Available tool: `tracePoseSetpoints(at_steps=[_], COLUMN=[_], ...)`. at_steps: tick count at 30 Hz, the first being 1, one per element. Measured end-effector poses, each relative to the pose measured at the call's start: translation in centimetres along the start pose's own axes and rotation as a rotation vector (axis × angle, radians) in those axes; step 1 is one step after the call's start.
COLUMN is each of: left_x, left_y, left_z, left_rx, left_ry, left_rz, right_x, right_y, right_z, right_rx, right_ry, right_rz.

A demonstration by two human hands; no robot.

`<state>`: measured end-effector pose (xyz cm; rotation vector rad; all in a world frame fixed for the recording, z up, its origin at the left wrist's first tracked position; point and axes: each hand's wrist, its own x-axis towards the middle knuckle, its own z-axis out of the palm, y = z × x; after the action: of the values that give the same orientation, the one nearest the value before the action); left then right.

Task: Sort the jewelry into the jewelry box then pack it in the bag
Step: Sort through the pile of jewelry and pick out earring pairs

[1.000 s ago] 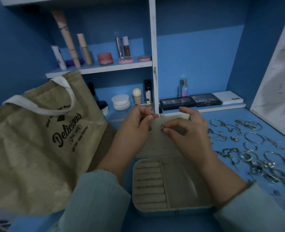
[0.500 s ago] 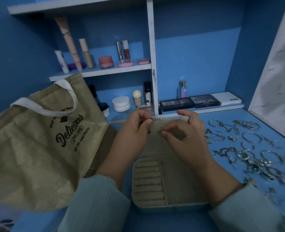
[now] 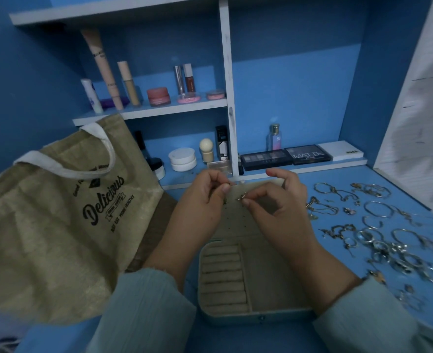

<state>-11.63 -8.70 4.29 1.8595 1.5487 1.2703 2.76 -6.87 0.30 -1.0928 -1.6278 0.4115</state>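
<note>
The box lies open on the blue worktop, its lid propped up behind the tray, and both hands work at the lid's upper part, where rows of small holes show. The right hand pinches a small metal earring between thumb and forefinger, right against the lid's pale lining. The left hand has its fingers curled at the lid's top edge; its grip seems closed on something tiny there, perhaps the lid's rim or an earring back, but I cannot tell which. The piece looks very light, hard and slick, with a thin post that would likely bend or slip if squeezed hard, so a fingertip pinch on the decorative front, leaving the post free to meet a hole, seems the right hold. The lid probably flexes back under pressure and wants steadying from behind. The remaining jewelry, hoops, rings and fine chains, lies spread on the worktop right of the box; the chains will likely snag and tangle and are best lifted one at a time. The bag lies slumped to the left, soft and floppy, so its mouth will need holding open when the box goes in.
</note>
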Motion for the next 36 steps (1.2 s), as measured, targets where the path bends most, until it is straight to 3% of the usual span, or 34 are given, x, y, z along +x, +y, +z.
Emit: tracePoseSetpoints(at_steps=[11, 19, 22, 28, 32, 36], left_x=[-0.2, 1.3, 2.2, 3.6, 4.0, 3.8], left_y=[0.2, 1.3, 2.0, 3.7, 4.4, 4.3], left_z=[-0.1, -1.9, -2.7, -3.7, -3.4, -3.2], left_rx=[0.011, 0.061, 0.137, 0.526, 0.588, 0.628], left_ry=[-0.013, -0.158, -0.273, -0.629, -0.832, -0.938], left_rz=[0.008, -0.084, -0.084, -0.048, -0.057, -0.066], right_x=[0.0, 0.0, -0.2, -1.3, -2.1, -2.6], right_y=[0.3, 0.3, -0.1, -0.6, -0.3, 0.2], right_z=[0.2, 0.0, -0.5, -1.5, -1.8, -1.7], right_rx=[-0.009, -0.013, -0.015, -0.057, -0.129, -0.14], right_ry=[0.025, 0.084, 0.033, 0.005, 0.027, 0.101], right_rz=[-0.006, -0.069, -0.045, -0.08, -0.16, -0.254])
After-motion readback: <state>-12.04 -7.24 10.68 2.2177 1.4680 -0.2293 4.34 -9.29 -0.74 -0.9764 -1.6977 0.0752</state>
